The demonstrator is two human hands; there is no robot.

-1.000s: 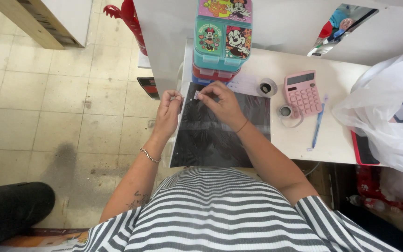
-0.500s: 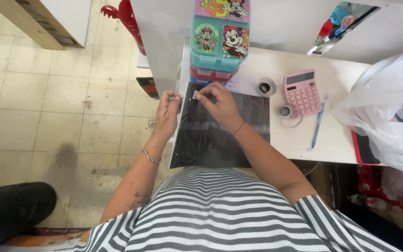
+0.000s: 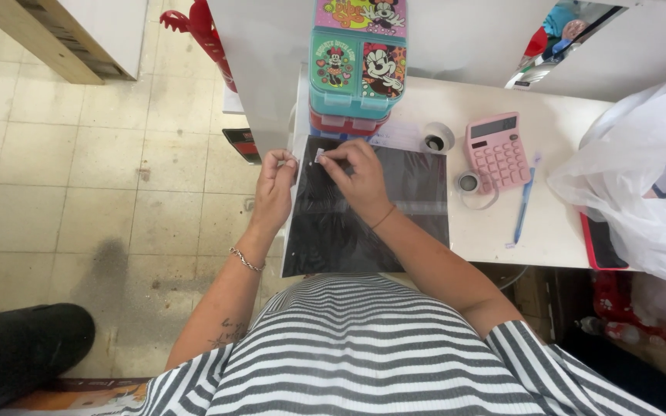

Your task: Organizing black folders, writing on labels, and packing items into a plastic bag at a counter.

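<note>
A glossy black plastic-wrapped sheet (image 3: 395,208) lies flat on the white table (image 3: 556,231) in front of me. My left hand (image 3: 275,185) pinches its far left corner at the table's edge. My right hand (image 3: 356,173) rests on the sheet's top edge, fingers closed on a small pale piece of tape or label (image 3: 320,156) right beside my left fingertips. A thin bracelet circles my left wrist.
Stacked cartoon-printed lunch boxes (image 3: 360,65) stand just beyond the sheet. To the right lie two tape rolls (image 3: 437,140), a pink calculator (image 3: 496,150), a blue pen (image 3: 524,206) and a large white plastic bag (image 3: 641,185). Tiled floor lies left of the table.
The view has shifted slightly. Both hands stay at the sheet's top left corner, the right fingers working the small pale piece a little closer to the left hand.
</note>
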